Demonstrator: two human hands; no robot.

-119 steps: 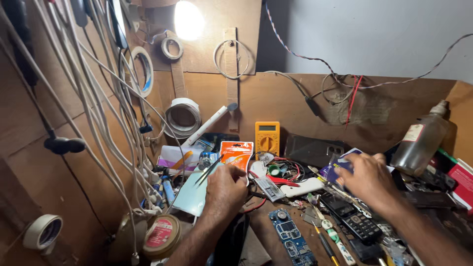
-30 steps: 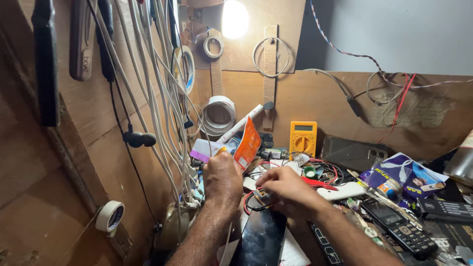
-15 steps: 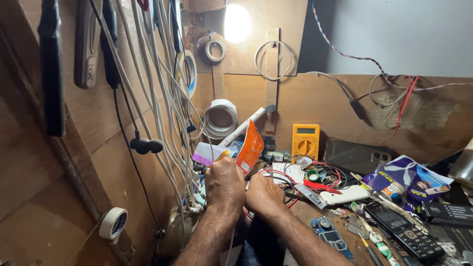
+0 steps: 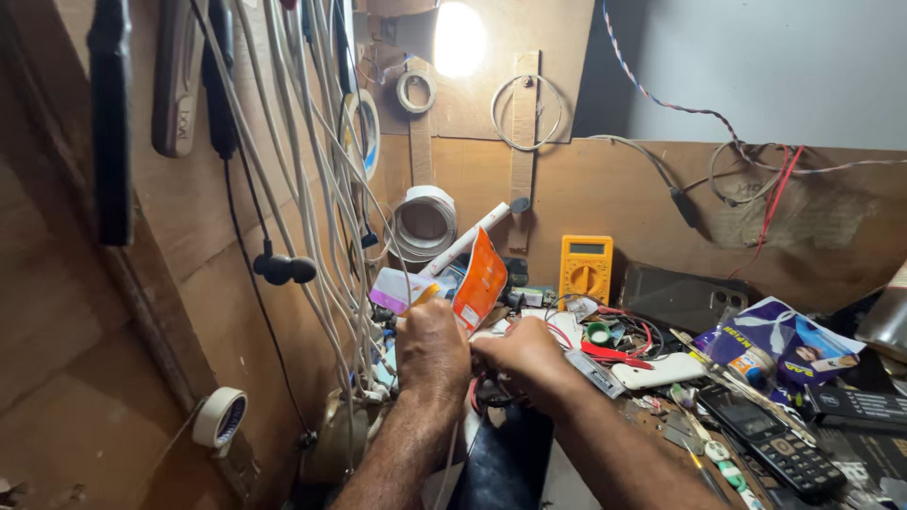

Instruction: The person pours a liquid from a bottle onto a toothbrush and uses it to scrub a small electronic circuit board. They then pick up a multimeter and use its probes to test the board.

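Note:
My left hand (image 4: 433,349) is closed in a fist at the left of the cluttered bench. An orange packet (image 4: 482,279) and a white-and-purple packet (image 4: 397,289) stick up from its far side, so it seems to grip them. My right hand (image 4: 525,357) lies right beside it with its fingers curled, fingertips touching the left hand. What those fingers pinch is hidden. Red and black wires (image 4: 484,395) show just under both hands. A dark phone (image 4: 503,461) lies below my wrists.
White cables (image 4: 316,198) hang down the left wooden wall, close to my left hand. A tape roll (image 4: 220,416) hangs lower left, a bigger roll (image 4: 423,219) behind. A yellow multimeter (image 4: 586,267), a keypad phone (image 4: 770,439) and a purple packet (image 4: 779,340) sit to the right.
Four seconds ago my right hand was far right over the purple packet; it came across to my left hand. In the last half second it rose slightly and now touches the left fist.

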